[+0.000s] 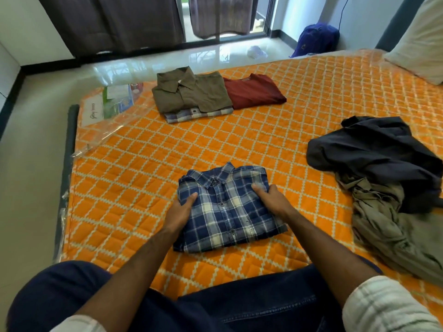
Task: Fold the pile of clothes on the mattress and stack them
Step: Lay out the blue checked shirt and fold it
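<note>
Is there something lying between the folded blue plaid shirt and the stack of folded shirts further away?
Nothing visible: only bare orange quilted mattress lies between the blue plaid shirt and the olive-topped stack.

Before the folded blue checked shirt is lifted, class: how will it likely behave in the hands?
The blue checked shirt looks soft, so it would probably sag or unfold unless supported from both sides. Both hands, left and right, grip its edges. It is probably light.
</note>
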